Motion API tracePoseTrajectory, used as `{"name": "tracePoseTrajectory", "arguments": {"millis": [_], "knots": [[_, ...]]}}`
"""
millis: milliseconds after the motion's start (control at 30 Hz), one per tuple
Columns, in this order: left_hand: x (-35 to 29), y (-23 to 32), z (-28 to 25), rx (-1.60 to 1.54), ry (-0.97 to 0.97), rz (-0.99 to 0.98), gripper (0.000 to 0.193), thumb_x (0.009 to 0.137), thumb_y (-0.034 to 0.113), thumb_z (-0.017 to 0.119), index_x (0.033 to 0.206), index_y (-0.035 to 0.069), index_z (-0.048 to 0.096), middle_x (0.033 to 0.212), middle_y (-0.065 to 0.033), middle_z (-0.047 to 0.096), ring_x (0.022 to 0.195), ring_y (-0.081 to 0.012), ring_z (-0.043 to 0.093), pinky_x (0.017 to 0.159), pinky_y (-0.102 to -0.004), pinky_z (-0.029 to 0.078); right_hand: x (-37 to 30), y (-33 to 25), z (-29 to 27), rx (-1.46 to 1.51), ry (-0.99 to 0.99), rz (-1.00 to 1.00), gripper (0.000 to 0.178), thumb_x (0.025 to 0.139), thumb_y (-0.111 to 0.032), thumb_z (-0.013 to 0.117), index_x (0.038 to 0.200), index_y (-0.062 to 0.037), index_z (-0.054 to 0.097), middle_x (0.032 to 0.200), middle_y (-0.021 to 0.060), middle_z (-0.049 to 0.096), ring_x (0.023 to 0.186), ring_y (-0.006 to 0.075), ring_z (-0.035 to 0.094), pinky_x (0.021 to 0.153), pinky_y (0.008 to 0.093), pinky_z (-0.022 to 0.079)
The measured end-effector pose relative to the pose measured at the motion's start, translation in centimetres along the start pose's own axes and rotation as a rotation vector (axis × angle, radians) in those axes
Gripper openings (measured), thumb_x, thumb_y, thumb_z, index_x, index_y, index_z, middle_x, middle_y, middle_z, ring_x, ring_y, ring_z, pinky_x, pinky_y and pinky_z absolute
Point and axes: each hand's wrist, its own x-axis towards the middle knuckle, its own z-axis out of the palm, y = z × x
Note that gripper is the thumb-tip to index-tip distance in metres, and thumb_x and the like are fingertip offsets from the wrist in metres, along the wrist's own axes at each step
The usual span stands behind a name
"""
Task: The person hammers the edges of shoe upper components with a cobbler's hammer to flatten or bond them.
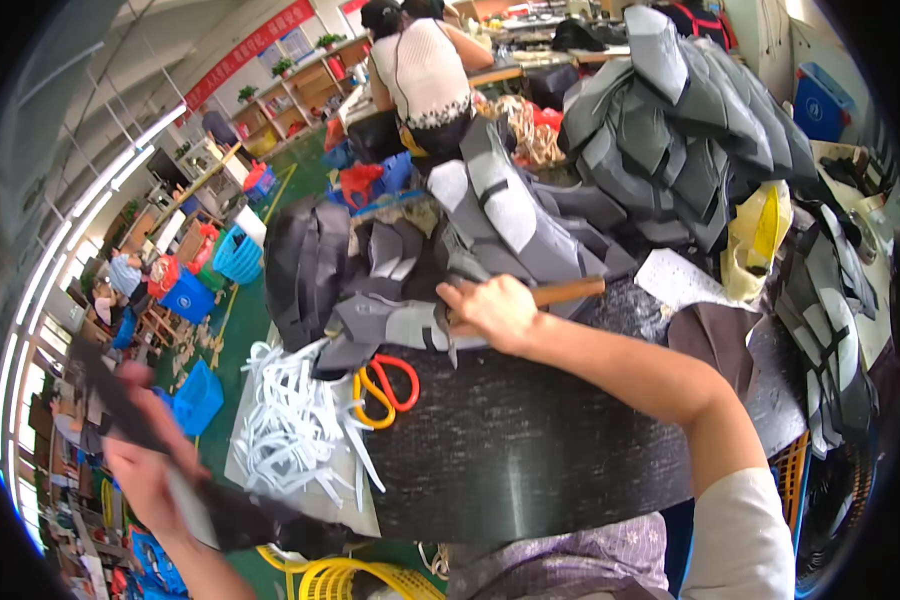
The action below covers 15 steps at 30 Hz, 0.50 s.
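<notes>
On the far side of the black tabletop [530, 430], my right hand [500, 312] is closed around a tool with a brown wooden handle [575, 292]. The tool's other end is not clear among the grey pieces there. Just beside it lies a layered grey and white cut piece [410, 325]. My left hand [155, 470], smeared by motion, is out to the left past the table edge. It grips a long black and grey flexible piece [240, 515], also blurred. Scissors with red and yellow handles [395, 385] lie between my hands, next to a heap of white strips [295, 420].
Large stacks of grey cut pieces [660, 140] fill the back right, with more pieces [830, 340] at the right edge. A brown sheet [715, 340] and a yellowish bag [755, 240] lie nearby. A yellow basket [360, 580] stands below. Another person [425, 75] sits beyond.
</notes>
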Motion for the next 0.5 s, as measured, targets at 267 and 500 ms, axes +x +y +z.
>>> {"name": "tracePoseTrajectory", "arguments": {"millis": [267,500], "knots": [[-9.5,-15.4,15.2,0.304,-1.176,-0.177,0.049,0.085,0.012,0.074,0.130,0.001,0.059,0.098,-0.0157,0.062,0.087,-0.0297,0.065,0.077,-0.0366,0.053,-6.2,-0.2,-8.3,0.328,0.247,0.101,0.023,0.084,-0.025,0.073,0.096,-0.0063,0.069,0.089,0.0095,0.069,0.073,0.0306,0.070,0.064,0.0408,0.056],[-9.9,-14.7,17.5,0.356,-1.160,-0.129,0.052,0.078,0.007,0.074,0.127,0.001,0.060,0.104,-0.0143,0.062,0.092,-0.0321,0.065,0.080,-0.0393,0.054,-19.5,-4.2,-12.8,0.738,-0.317,0.146,0.027,0.085,-0.021,0.071,0.108,-0.0066,0.070,0.091,0.0088,0.070,0.072,0.0264,0.071,0.058,0.0356,0.056]]}}
